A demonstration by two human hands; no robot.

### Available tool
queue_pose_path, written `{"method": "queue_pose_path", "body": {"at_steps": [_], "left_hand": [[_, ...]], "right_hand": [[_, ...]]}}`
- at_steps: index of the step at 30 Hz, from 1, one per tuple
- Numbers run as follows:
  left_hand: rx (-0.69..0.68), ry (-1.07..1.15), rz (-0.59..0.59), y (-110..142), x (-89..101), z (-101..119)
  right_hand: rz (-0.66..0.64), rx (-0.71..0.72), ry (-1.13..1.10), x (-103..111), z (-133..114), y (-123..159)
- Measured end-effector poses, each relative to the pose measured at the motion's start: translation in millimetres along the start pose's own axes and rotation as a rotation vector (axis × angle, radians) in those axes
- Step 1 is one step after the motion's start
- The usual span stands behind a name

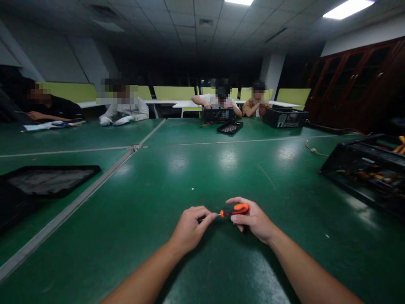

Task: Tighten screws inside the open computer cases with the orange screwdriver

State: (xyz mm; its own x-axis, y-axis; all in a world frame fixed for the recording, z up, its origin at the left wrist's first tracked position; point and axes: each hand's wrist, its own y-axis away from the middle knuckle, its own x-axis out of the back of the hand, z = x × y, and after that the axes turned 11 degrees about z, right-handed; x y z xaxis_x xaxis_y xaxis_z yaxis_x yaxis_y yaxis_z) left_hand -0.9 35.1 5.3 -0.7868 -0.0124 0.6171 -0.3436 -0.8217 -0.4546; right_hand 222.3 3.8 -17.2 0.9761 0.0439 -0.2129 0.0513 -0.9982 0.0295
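A screwdriver [234, 210] with an orange and black handle is held level above the green table, its handle end to the right. My left hand [193, 226] is closed, pinching the thin metal shaft between thumb and fingers; most of the shaft and the tip are hidden by it. Around the handle curls my right hand [256, 221] in a loose hold, the thumb below and the index finger stretched along the far side. Some of the right fingers are partly hidden.
Green table [177, 177] has a grey seam strip [85, 192] on the left. An open black computer case [367, 169] stands right, a dark panel [53, 181] lies left. Across sit several people, with two computer cases [218, 115] and a black cover [230, 127].
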Motion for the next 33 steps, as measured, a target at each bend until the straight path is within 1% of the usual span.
{"method": "queue_pose_path", "body": {"at_steps": [4,11,14,18,23,30,33], "left_hand": [[-0.004,-0.026,0.008,-0.8,-0.7,-0.9],[0.033,0.051,0.08,-0.6,1.6,0.2],[0.027,0.031,0.063,0.2,1.2,2.4],[0.011,-0.041,0.025,0.4,-0.8,2.0],[0.024,-0.066,0.052,0.8,-1.5,-0.7],[0.022,0.02,0.073,2.1,-0.7,0.5],[0.024,0.022,0.076,2.4,-0.4,2.0]], "right_hand": [[0.0,-0.002,0.003,-0.5,-1.3,0.7],[-0.018,0.015,0.026,-0.1,-2.5,0.0],[-0.014,0.005,0.044,0.0,-2.5,0.6],[-0.019,-0.004,0.008,-0.5,-1.2,1.8],[-0.012,0.003,0.024,-1.8,-1.0,1.8],[0.007,0.006,0.06,-2.6,-4.6,2.7],[0.001,0.006,0.071,-3.1,-5.7,3.3]]}}
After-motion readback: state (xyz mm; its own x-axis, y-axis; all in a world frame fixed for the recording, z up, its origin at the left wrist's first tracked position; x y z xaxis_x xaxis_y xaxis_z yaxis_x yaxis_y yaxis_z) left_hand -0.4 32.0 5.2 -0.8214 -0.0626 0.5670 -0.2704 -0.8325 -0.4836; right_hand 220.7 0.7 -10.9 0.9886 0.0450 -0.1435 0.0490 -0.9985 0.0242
